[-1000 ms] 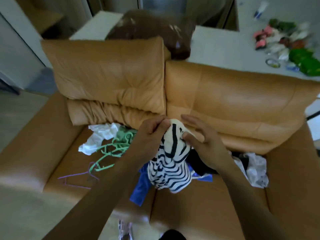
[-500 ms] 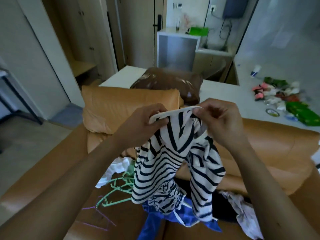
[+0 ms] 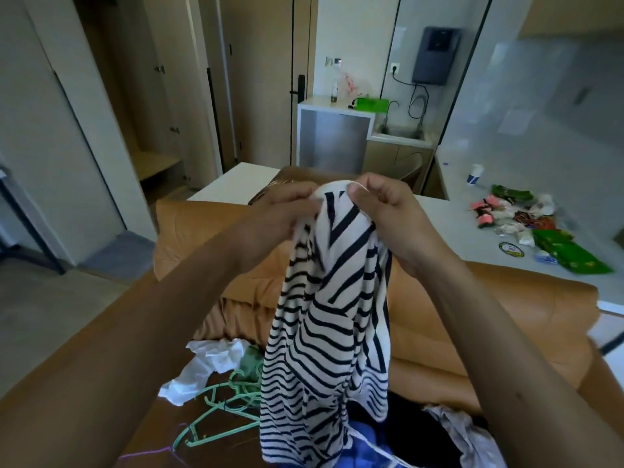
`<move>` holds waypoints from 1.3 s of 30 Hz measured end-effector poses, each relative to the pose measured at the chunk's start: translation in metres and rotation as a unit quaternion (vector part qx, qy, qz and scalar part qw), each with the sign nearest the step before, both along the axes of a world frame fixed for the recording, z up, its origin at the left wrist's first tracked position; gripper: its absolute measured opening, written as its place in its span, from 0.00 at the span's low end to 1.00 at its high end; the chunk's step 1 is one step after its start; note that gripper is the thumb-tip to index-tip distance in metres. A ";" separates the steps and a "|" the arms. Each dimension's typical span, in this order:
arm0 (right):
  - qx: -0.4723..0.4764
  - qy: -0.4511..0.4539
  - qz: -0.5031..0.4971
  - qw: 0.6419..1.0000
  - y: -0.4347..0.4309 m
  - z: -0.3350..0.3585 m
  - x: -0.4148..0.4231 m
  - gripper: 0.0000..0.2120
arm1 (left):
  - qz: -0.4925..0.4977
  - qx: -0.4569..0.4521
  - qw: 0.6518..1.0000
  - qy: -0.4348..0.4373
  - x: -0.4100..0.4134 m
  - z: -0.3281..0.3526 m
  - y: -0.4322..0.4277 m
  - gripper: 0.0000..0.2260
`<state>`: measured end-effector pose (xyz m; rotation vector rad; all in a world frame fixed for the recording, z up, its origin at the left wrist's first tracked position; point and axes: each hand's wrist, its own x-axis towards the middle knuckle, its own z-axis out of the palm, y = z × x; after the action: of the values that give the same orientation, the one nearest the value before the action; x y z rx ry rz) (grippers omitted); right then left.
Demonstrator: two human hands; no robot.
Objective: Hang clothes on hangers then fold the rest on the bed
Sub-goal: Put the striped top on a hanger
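A white garment with dark stripes (image 3: 324,339) hangs in front of me, held up by its top edge. My left hand (image 3: 287,211) grips that edge on the left and my right hand (image 3: 381,211) pinches it on the right, the two hands close together. Under the garment, on the tan sofa seat (image 3: 422,359), lie green hangers (image 3: 219,417), a purple hanger (image 3: 145,454), a white cloth (image 3: 206,366), a blue garment (image 3: 364,447), a black one (image 3: 405,420) and a pale crumpled one (image 3: 466,434).
Tan sofa cushions (image 3: 189,231) stand behind the pile. A white counter (image 3: 506,244) behind the sofa carries green and pink packets (image 3: 526,224) and a cup (image 3: 475,173). Wardrobe doors (image 3: 162,79) and a sink (image 3: 401,133) lie further back.
Both hands have lifted the striped garment from the sofa pile up to chest height, and my view has tilted up toward the room. The hands moved closer together on the top edge.
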<state>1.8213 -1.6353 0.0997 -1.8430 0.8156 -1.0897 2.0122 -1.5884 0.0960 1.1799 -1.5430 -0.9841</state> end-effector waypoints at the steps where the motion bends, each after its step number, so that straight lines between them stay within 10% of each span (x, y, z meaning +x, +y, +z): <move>1: 0.005 -0.004 0.009 1.000 0.001 0.002 0.002 0.12 | -0.033 0.022 0.999 0.011 -0.002 0.003 0.002 0.10; 5: 0.010 0.018 0.034 0.999 0.002 0.000 0.007 0.13 | -0.060 0.002 0.998 -0.037 -0.008 0.012 0.010 0.07; 18: 0.175 0.155 0.282 0.931 -0.013 -0.062 -0.034 0.20 | 0.026 0.017 0.958 0.285 0.064 0.042 0.025 0.11; 27: 0.050 0.026 0.101 0.993 -0.007 -0.041 -0.017 0.16 | -0.172 0.076 0.959 -0.212 0.059 0.030 0.061 0.21; 32: -0.023 -0.016 0.187 0.982 0.009 -0.026 0.004 0.16 | -0.085 -0.075 0.948 -0.296 0.018 0.007 0.043 0.09; 39: -0.067 -0.009 0.180 0.981 0.023 -0.004 -0.014 0.11 | -0.080 -0.110 0.971 -0.196 -0.021 -0.004 0.018 0.34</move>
<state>1.8075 -1.6123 0.0957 -1.9937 0.3808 -0.9436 1.9908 -1.5705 0.0925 1.1497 -2.0307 -0.6809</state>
